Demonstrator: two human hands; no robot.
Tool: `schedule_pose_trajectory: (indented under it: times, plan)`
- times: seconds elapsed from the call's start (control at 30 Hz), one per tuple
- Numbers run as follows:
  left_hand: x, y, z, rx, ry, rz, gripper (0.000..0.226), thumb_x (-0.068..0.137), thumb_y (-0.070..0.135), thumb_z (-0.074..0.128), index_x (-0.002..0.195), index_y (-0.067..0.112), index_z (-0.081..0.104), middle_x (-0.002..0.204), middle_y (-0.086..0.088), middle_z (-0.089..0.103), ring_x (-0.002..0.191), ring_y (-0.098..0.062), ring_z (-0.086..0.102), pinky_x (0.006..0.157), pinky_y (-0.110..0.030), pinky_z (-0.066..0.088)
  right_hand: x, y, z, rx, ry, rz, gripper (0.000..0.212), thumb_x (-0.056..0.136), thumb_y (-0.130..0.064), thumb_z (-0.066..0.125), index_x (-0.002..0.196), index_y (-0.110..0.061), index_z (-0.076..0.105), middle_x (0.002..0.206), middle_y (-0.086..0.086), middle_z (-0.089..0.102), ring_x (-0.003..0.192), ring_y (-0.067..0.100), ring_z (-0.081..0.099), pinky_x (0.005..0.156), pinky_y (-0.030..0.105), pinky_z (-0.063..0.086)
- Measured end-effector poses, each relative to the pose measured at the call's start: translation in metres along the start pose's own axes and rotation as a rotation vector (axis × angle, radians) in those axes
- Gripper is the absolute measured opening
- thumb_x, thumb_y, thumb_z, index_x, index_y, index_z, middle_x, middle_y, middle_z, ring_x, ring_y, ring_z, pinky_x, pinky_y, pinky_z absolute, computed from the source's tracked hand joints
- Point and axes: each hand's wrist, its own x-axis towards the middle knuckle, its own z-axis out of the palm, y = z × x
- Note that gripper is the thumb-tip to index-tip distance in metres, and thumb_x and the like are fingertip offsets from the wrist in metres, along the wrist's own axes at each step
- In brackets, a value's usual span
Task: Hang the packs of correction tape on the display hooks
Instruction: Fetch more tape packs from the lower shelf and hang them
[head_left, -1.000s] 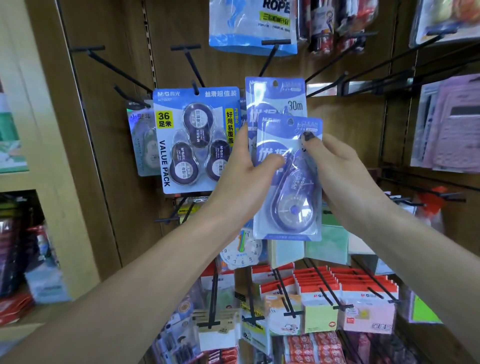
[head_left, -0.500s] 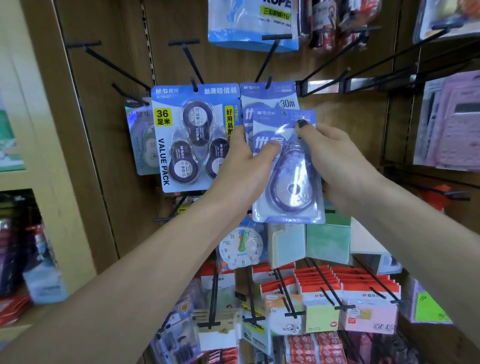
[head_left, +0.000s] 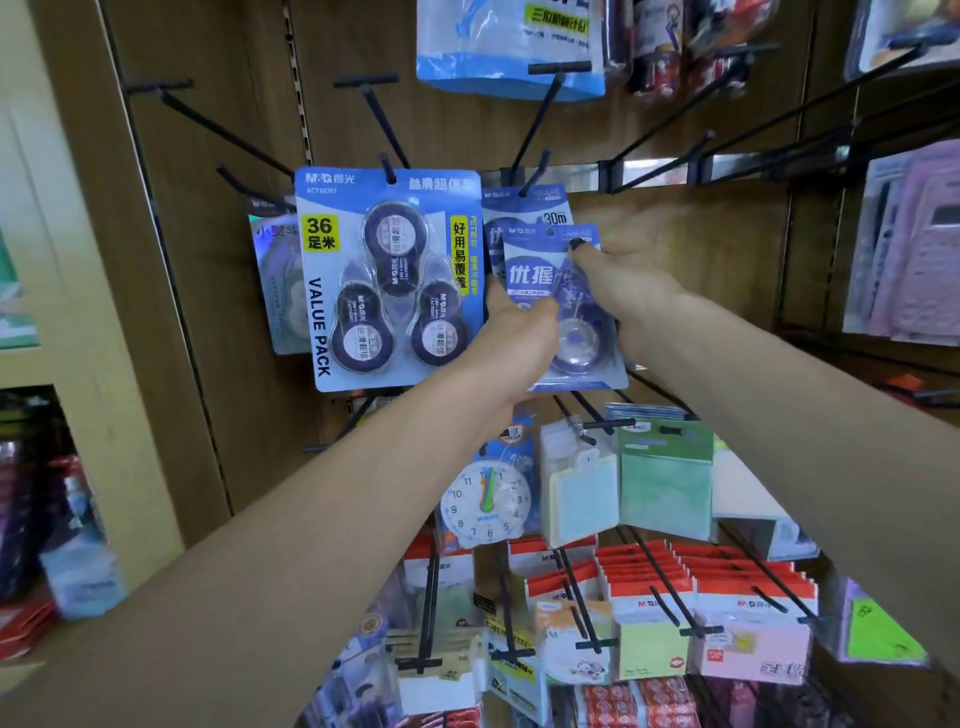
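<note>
A blue blister pack of correction tape (head_left: 563, 312) with a purple dispenser is held up against the wooden display wall. My left hand (head_left: 519, 345) grips its lower left side and my right hand (head_left: 623, 270) pinches its upper right edge, a dark nail at the top. Just behind it a matching 30 m pack (head_left: 524, 208) hangs on a black display hook (head_left: 535, 174). To the left a three-roll value pack (head_left: 389, 280) hangs on its own hook (head_left: 387, 169). The held pack's hang hole lies below the hook's tip.
Bare black hooks (head_left: 208, 124) stick out at upper left and upper right (head_left: 675, 150). A blue pouch (head_left: 509, 47) hangs above. Below hang a toy clock (head_left: 485, 501), sticky note pads (head_left: 665, 478) and red-topped packs (head_left: 701, 587). A cream shelf unit (head_left: 62, 312) stands at left.
Both hands have carried the pack up and further in towards the wall, closer to the hook that bears the matching pack. My left thumb has slid lower on the pack.
</note>
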Motion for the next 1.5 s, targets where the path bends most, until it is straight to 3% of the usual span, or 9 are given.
schedule_pose_trajectory:
  times: [0.2, 0.37, 0.6, 0.8, 0.87, 0.97, 1.07, 1.27, 1.5]
  plan:
    - [0.054, -0.016, 0.011, -0.139, 0.053, -0.051, 0.11, 0.051, 0.05, 0.062, 0.153, 0.063, 0.02, 0.156, 0.002, 0.055, 0.132, -0.038, 0.061, 0.105, -0.062, 0.051, 0.01, 0.0, 0.003, -0.039, 0.019, 0.072, 0.028, 0.105, -0.042, 0.052, 0.11, -0.017, 0.063, 0.122, 0.014, 0.074, 0.106, 0.034, 0.072, 0.095, 0.044, 0.057]
    - [0.013, -0.004, 0.006, 0.02, 0.029, 0.012, 0.09, 0.097, 0.046, 0.055, 0.166, 0.042, -0.003, 0.157, 0.008, 0.049, 0.136, -0.03, 0.056, 0.115, -0.053, 0.045, 0.002, 0.008, -0.001, -0.003, -0.008, 0.107, 0.035, 0.105, -0.045, 0.051, 0.112, -0.015, 0.065, 0.12, 0.017, 0.075, 0.092, 0.027, 0.066, 0.084, 0.04, 0.055]
    - [-0.018, -0.009, -0.005, 0.099, 0.026, 0.151, 0.068, 0.107, 0.036, 0.051, 0.166, 0.032, 0.016, 0.146, 0.0, 0.062, 0.127, -0.029, 0.062, 0.109, -0.041, 0.05, -0.018, 0.011, -0.014, -0.019, -0.092, 0.05, 0.081, 0.066, -0.069, 0.062, 0.126, -0.015, 0.063, 0.116, 0.016, 0.075, 0.105, 0.038, 0.074, 0.099, 0.057, 0.058]
    - [-0.045, -0.023, -0.016, 0.134, 0.027, 0.319, 0.045, 0.103, 0.036, 0.06, 0.143, 0.032, 0.038, 0.124, 0.006, 0.072, 0.099, -0.013, 0.071, 0.096, -0.042, 0.057, -0.066, 0.01, -0.042, 0.211, -0.258, -0.044, 0.033, 0.1, -0.006, 0.061, 0.132, -0.012, 0.066, 0.114, 0.014, 0.079, 0.094, 0.025, 0.078, 0.071, 0.034, 0.065]
    - [-0.05, -0.025, -0.018, 0.136, 0.041, 0.359, 0.061, 0.097, 0.045, 0.06, 0.151, 0.034, 0.033, 0.127, 0.001, 0.073, 0.106, -0.018, 0.071, 0.104, -0.05, 0.054, -0.078, 0.007, -0.046, 0.279, -0.268, -0.108, 0.035, 0.1, -0.003, 0.06, 0.133, -0.016, 0.065, 0.109, 0.008, 0.081, 0.086, 0.019, 0.079, 0.063, 0.029, 0.062]
    - [-0.056, -0.014, -0.021, 0.142, 0.041, 0.413, 0.064, 0.102, 0.044, 0.059, 0.157, 0.038, 0.026, 0.133, -0.011, 0.07, 0.09, -0.027, 0.068, 0.084, -0.048, 0.056, -0.082, -0.005, -0.041, 0.304, -0.223, -0.2, 0.041, 0.1, 0.0, 0.059, 0.138, -0.016, 0.061, 0.112, 0.007, 0.08, 0.087, 0.02, 0.079, 0.067, 0.032, 0.062]
    - [-0.056, 0.0, -0.026, 0.108, 0.089, 0.425, 0.068, 0.104, 0.041, 0.06, 0.161, 0.039, 0.022, 0.141, -0.012, 0.067, 0.121, -0.046, 0.062, 0.1, -0.055, 0.052, -0.08, -0.019, -0.036, 0.284, -0.213, -0.282, 0.042, 0.101, -0.002, 0.061, 0.141, -0.017, 0.059, 0.108, 0.003, 0.081, 0.091, 0.021, 0.079, 0.071, 0.036, 0.064]
    - [-0.044, 0.008, -0.034, 0.039, 0.122, 0.443, 0.04, 0.106, 0.028, 0.062, 0.13, 0.052, 0.041, 0.12, 0.01, 0.076, 0.108, -0.003, 0.071, 0.097, -0.027, 0.053, -0.075, -0.036, -0.028, 0.225, -0.211, -0.336, 0.042, 0.102, -0.007, 0.061, 0.142, -0.02, 0.058, 0.12, 0.009, 0.078, 0.104, 0.029, 0.078, 0.091, 0.05, 0.063]
    - [-0.038, 0.016, -0.036, 0.069, 0.106, 0.445, 0.068, 0.105, 0.037, 0.061, 0.163, 0.036, 0.026, 0.139, 0.007, 0.069, 0.129, -0.013, 0.063, 0.117, -0.041, 0.046, -0.072, -0.04, -0.02, 0.188, -0.11, -0.305, 0.035, 0.099, -0.012, 0.067, 0.133, -0.016, 0.063, 0.115, 0.008, 0.078, 0.099, 0.027, 0.079, 0.088, 0.048, 0.064]
